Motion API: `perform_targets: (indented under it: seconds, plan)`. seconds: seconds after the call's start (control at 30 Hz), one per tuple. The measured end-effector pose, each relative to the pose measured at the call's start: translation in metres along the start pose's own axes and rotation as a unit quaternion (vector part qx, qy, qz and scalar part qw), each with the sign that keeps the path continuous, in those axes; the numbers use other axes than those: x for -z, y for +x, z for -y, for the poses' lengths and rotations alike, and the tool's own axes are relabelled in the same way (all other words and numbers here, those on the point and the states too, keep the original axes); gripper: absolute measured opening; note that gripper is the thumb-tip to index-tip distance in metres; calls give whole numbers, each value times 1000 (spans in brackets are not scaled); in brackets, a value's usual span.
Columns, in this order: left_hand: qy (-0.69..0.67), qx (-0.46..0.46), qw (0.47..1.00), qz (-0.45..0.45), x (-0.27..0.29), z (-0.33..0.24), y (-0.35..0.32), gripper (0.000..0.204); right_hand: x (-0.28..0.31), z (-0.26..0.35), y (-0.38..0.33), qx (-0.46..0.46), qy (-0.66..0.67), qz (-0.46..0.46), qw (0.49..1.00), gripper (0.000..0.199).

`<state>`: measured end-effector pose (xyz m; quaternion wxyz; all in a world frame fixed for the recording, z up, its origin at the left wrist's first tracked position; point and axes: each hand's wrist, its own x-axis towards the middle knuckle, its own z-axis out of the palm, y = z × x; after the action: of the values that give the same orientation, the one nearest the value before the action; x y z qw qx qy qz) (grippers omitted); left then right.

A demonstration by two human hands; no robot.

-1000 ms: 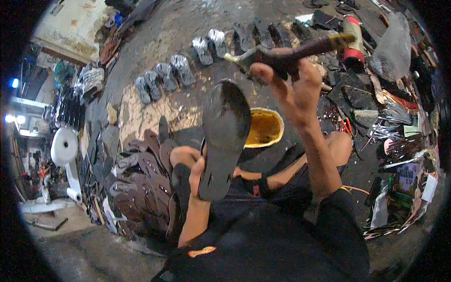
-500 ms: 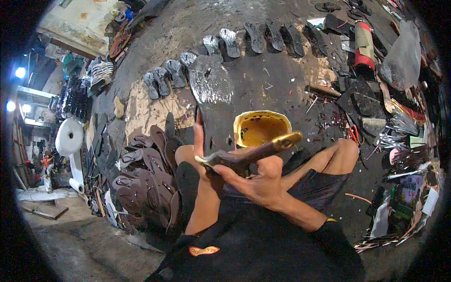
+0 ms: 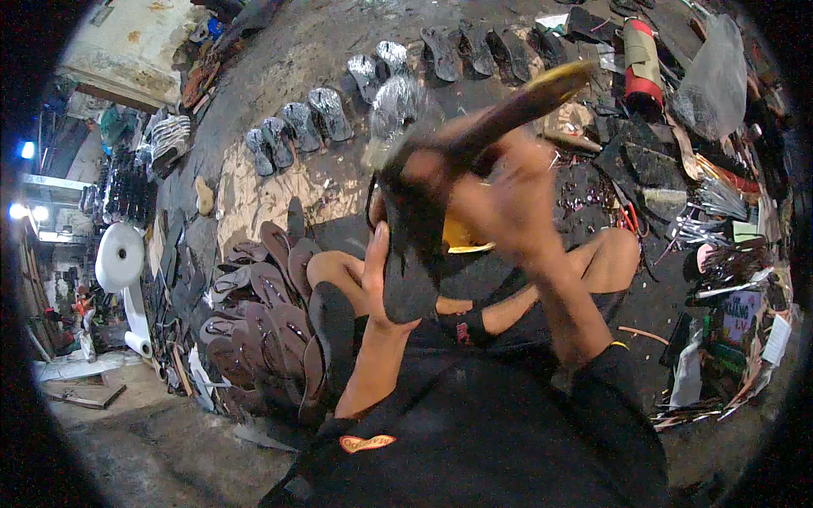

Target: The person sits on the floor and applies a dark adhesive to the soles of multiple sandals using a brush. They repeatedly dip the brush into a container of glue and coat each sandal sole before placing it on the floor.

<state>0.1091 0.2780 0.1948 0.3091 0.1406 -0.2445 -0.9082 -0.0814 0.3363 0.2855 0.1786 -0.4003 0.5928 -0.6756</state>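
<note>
Black rubber sandal sole (image 3: 412, 245), one piece: held upright in front of the person's chest, above the crossed legs, toe end down. Left hand (image 3: 378, 284) grasps it from the left edge, fingers wrapped round its lower half.

Brush or tool with a dark wooden handle and yellowish tip (image 3: 517, 106): gripped in the right hand (image 3: 508, 199), which is clenched round the handle. Handle slants up toward the right; its working end meets the top of the sole. Motion blur hides the exact contact.

Yellow tub (image 3: 468, 237): on the floor behind the sole, mostly hidden; contents cannot be told.

Stack of brown soles (image 3: 254, 313): piled on the floor at the person's left knee.

Rows of grey, glossy soles (image 3: 318, 118): laid out flat along the far floor, well apart from the hands.

Red and tan roll (image 3: 641, 59): far right of the floor, amid scraps and tools.

White roll (image 3: 118, 258): at the left edge of the floor.

Step in hand, as a judgement: coating or working the face of the held sole with the tool. The next move likely calls for a steady left-hand hold while the tool sweeps the length of the sole evenly, reaching the edges without touching the fingers.
</note>
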Motion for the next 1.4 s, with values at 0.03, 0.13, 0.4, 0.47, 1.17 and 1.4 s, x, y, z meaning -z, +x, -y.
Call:
perform_targets:
  seconds: [0.03,0.13,0.4,0.47,1.17,1.4]
  plan:
    - [-83,19,995,47,7,-1,4,63,-3,7,-18,2,-100,127,987,26]
    - [-188,-4,981,53,28,-2,12,74,-18,-5,-55,61,-85,94,990,30]
    - [-4,-45,991,-129,6,4,13,54,-28,-21,-70,110,-79,-14,991,24]
    - [28,-104,993,-42,-11,0,9,52,-27,-14,-73,-65,-74,-85,991,26]
    - [-56,-70,991,-100,-1,-6,35,49,4,-32,-86,-53,-121,-45,990,31]
    - [-84,27,994,65,14,-7,16,59,8,17,7,-17,-149,0,989,27]
